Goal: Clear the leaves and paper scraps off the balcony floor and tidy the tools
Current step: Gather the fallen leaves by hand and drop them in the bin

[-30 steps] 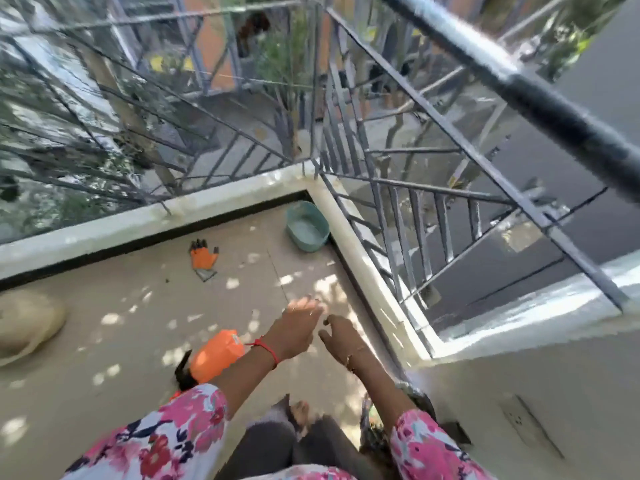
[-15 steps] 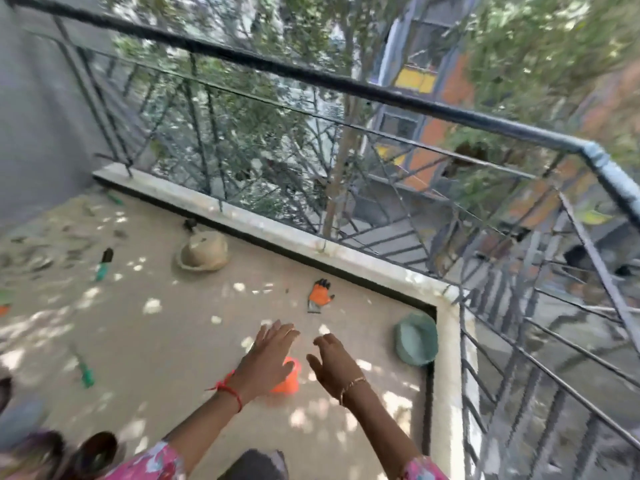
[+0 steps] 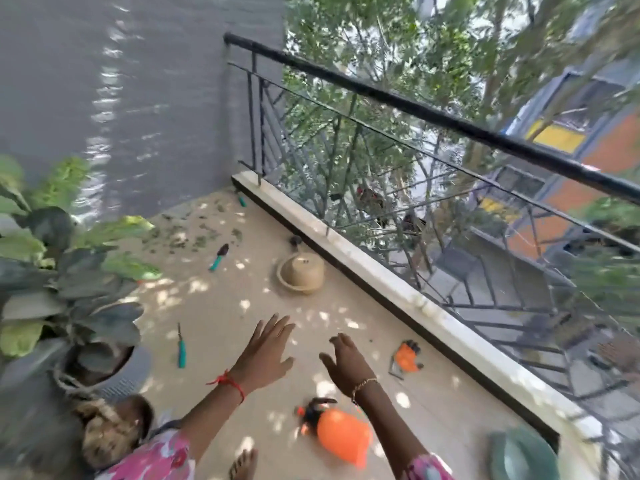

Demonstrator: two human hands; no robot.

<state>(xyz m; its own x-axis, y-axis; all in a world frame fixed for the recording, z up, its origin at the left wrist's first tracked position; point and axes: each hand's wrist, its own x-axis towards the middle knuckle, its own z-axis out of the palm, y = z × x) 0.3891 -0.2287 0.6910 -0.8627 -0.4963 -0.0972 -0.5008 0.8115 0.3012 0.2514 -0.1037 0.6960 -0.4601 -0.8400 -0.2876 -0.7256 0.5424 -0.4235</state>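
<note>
My left hand [image 3: 265, 351] and my right hand [image 3: 344, 363] are stretched out in front of me above the balcony floor, fingers spread, holding nothing. Green leaf scraps [image 3: 188, 233] lie scattered at the far end near the grey wall. A teal-handled trowel [image 3: 218, 257] lies beside them, another teal-handled tool [image 3: 180, 348] lies left of my left hand, and a third small teal tool [image 3: 241, 201] sits by the far kerb. An orange spray bottle [image 3: 337, 434] lies on its side below my hands. Orange gloves [image 3: 407, 356] lie right of my right hand.
A straw hat [image 3: 302, 273] rests near the white kerb [image 3: 398, 285] under the black railing [image 3: 415, 109]. A potted plant [image 3: 72, 271] with big leaves stands at the left. A teal basin [image 3: 523, 455] sits at the bottom right corner. My bare foot [image 3: 244, 464] shows below.
The view has swung left from the corner with the basin to the far end of the balcony. Both hands stay raised and empty, fingers spread a little wider.
</note>
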